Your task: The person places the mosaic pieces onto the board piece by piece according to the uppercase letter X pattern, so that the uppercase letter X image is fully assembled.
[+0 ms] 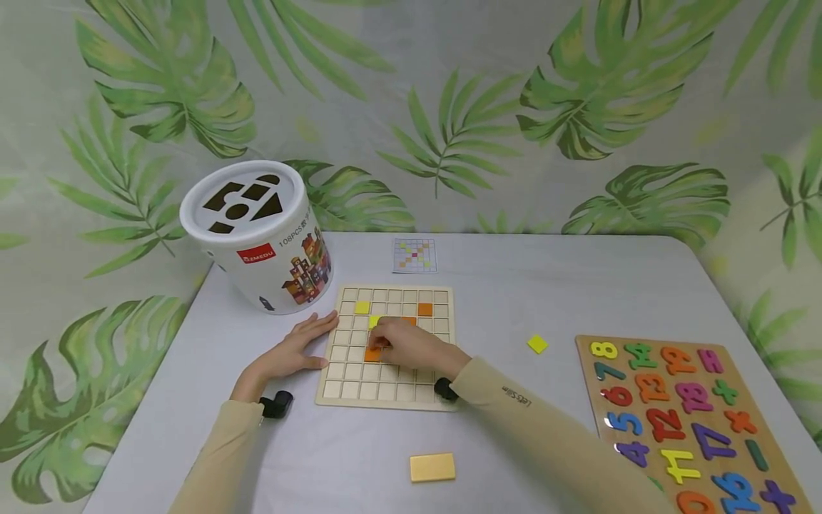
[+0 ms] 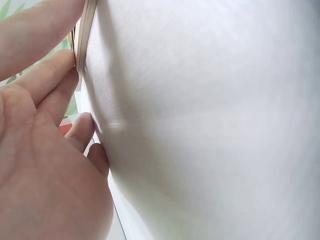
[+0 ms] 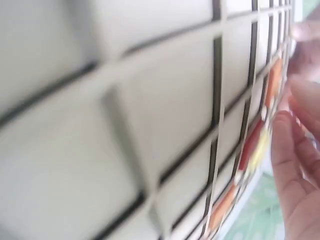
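A wooden grid board (image 1: 385, 405) lies on the table, with yellow and orange square tiles in some of its cells. My left hand (image 1: 292, 355) rests at the board's left edge, fingers extended and fingertips against its side. Over the board's middle is my right hand (image 1: 411, 346), fingers curled down, with fingertips right at an orange tile (image 1: 372, 355); I cannot tell whether they pinch it. Farther up sit a yellow tile (image 1: 362, 308) and another orange tile (image 1: 425, 310). The right wrist view shows a red tile (image 3: 250, 147), hidden under the hand in the head view.
A small pattern card (image 1: 414, 255) lies behind the board. A white bucket (image 1: 257, 235) with a shape-cut lid stands at the back left. To the right are a loose yellow tile (image 1: 537, 344) and a number puzzle board (image 1: 606, 389). A pale yellow block (image 1: 432, 467) lies in front.
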Demonstrator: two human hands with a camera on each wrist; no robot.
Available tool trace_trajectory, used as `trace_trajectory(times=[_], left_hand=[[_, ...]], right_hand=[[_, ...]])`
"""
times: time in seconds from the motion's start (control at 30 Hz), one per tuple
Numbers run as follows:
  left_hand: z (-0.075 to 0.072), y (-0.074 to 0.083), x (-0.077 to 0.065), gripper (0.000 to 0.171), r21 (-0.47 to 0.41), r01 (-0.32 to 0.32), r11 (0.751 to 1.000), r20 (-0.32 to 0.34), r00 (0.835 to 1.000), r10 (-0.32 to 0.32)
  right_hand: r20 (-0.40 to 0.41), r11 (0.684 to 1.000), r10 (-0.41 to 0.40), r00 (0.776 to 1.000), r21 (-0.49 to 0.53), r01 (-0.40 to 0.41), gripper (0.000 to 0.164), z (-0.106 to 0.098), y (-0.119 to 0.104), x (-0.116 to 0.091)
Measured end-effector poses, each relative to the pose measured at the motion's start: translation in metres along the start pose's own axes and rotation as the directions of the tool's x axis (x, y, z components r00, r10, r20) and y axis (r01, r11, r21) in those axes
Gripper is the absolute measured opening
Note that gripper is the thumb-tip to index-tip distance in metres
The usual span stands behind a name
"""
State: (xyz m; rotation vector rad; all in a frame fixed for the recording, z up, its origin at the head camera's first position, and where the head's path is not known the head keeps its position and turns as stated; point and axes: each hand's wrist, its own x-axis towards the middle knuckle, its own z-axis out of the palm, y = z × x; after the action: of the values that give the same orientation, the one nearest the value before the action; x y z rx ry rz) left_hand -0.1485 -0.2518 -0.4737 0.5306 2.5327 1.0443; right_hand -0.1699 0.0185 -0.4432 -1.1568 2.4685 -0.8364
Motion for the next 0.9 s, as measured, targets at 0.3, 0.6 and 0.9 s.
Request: trace_trajectory(times=[0.3,0.6,0.9], left_hand=[[0.001,0.001,0.001,0.079,-0.001,0.009,1.0,-0.004,1.0,-0.009],[0.001,0.001,0.0,0.079,-0.006,0.001,1.0,-0.011,1.0,-0.001],[0.002,0.0,-0.001,0.08,-0.001,0.016,1.0,-0.018,1.0,-0.016]], right_hand=[[-0.03,0.988,0.075,0.997,0.135,-0.071,0.009,-0.047,0.03,-0.071],[0.051,0.983,0.152,0.987,0.095,-0.157,0.019,-0.044,0.048,-0.137],[0.021,0.991,0.13,0.991,-0.039,-0.13,0.025,-0.023,0.048,-0.139]])
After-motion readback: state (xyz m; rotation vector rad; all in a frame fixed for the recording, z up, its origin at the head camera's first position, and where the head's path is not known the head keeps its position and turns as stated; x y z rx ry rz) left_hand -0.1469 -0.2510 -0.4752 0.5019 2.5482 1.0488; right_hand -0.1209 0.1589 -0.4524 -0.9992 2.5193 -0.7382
